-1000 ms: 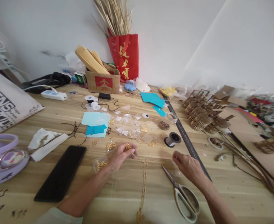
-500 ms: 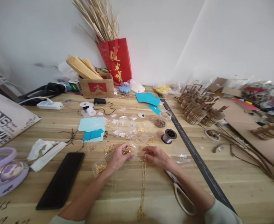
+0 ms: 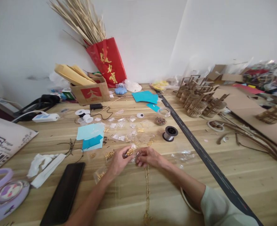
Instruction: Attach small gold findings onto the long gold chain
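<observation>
Both hands pinch one small clear plastic bag of gold beads [image 3: 130, 152] between them: the left hand [image 3: 118, 161] grips its left side, the right hand [image 3: 148, 157] its right. A long gold bead chain [image 3: 147, 188] runs from beneath them toward the wooden worktop's [image 3: 235, 163] near edge.

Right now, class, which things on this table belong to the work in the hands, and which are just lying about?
In use:
left hand and right hand, pinching a small bag of gold beads
gold chain, running from the hands
other bead bags, close by

Lying about:
phone
thread spool
red bag
cardboard box
blue paper
</observation>
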Demonstrator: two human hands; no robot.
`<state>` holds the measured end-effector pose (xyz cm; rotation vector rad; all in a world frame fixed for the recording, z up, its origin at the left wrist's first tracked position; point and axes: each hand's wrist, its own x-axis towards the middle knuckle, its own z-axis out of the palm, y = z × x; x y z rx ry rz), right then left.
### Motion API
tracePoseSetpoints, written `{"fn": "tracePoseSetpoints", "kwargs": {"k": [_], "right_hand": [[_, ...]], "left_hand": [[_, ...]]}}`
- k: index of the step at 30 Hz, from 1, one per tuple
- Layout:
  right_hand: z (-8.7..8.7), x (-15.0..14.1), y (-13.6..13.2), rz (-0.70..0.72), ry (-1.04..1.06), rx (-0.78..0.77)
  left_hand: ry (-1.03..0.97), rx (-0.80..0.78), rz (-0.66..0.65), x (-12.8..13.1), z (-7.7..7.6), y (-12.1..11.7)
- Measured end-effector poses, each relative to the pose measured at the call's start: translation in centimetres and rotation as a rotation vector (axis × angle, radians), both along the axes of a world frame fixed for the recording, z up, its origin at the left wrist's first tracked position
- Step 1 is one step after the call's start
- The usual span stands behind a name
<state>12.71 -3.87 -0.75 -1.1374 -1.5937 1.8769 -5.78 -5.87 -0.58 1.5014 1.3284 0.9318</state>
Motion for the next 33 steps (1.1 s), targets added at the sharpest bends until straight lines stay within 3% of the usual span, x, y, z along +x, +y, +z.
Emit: {"fn": "tracePoseSetpoints", "kwargs": {"k": [5, 11, 24, 33], "right_hand": [[-0.6, 0.1, 0.2, -0.021, 0.044, -0.022], [-0.8, 0.3, 0.4, -0.023, 0.06, -0.044], [-0.9, -0.1, 0.2, -0.016, 0.066, -0.079], [-0.9, -0.3, 0.1, -0.001, 0.092, -0.097]], "left_hand": [[0.11, 0.017, -0.017, -0.1, -0.5, -0.1], [0.075, -0.017, -0.008, 0.1, -0.5, -0.2], [0.029, -0.017, 0.057, 0.8, 0.9, -0.6], [0.086, -0.014, 0.045, 1.0, 0.1, -0.6]]}}
